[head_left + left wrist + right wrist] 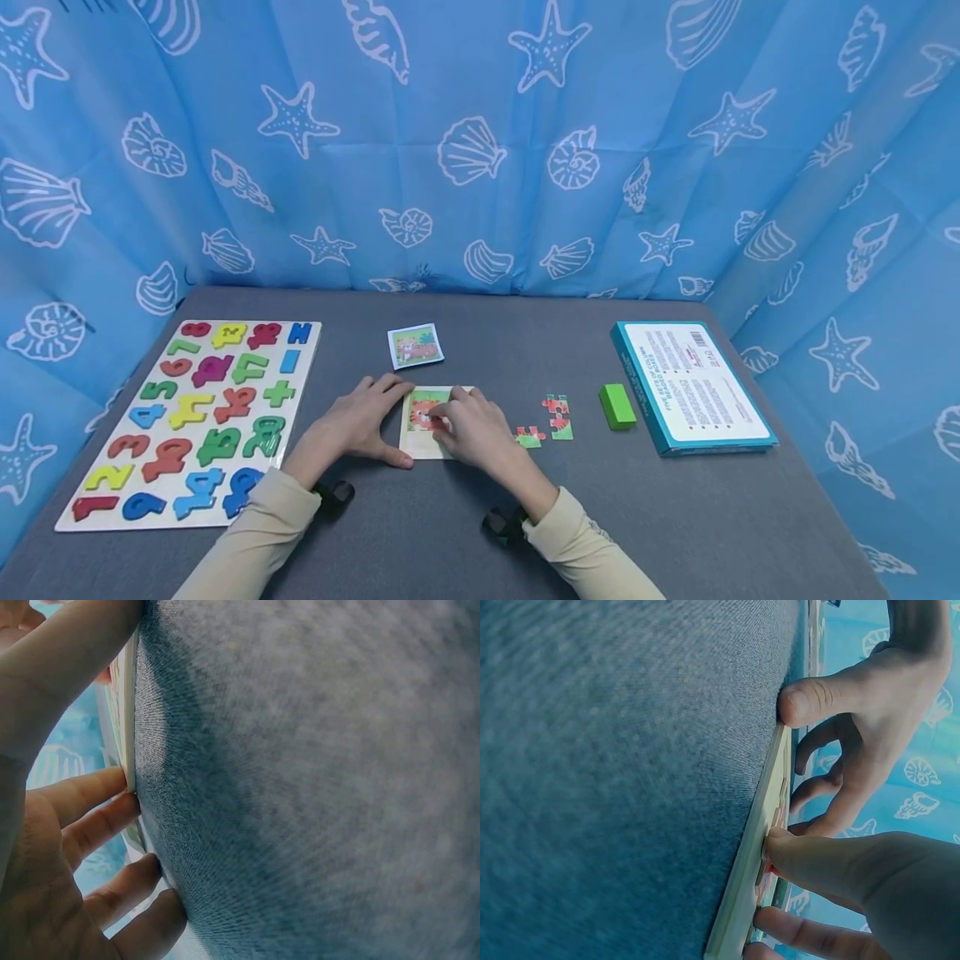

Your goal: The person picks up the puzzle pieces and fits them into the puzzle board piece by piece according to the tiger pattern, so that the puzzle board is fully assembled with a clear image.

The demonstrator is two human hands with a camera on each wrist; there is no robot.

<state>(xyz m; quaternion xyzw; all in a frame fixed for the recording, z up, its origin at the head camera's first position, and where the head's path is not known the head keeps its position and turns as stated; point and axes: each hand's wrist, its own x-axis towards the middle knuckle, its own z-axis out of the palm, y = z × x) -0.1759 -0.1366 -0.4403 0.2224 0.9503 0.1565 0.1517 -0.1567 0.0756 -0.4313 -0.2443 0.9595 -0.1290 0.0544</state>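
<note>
A small square jigsaw tray (pixel 427 451) with a pale wooden border lies flat on the table, an orange animal picture on green partly filling it. At its left edge my left hand (pixel 362 422) rests with fingers spread, thumb by the near corner and index fingertip against the far one. My right hand (pixel 480 427) reaches over the tray from the right. In the right wrist view, its thumb (pixel 810 859) and fingers pinch a reddish puzzle piece (pixel 764 870) at the tray's surface; the hand hides part of the picture.
Loose puzzle pieces (pixel 556 405) lie right of the tray, beside a green block (pixel 617 407). A teal-edged box (pixel 701 387) is farther right. A picture card (pixel 416 346) lies behind the tray. A number board (pixel 191 425) covers the left side. A blue curtain (pixel 480 150) hangs behind.
</note>
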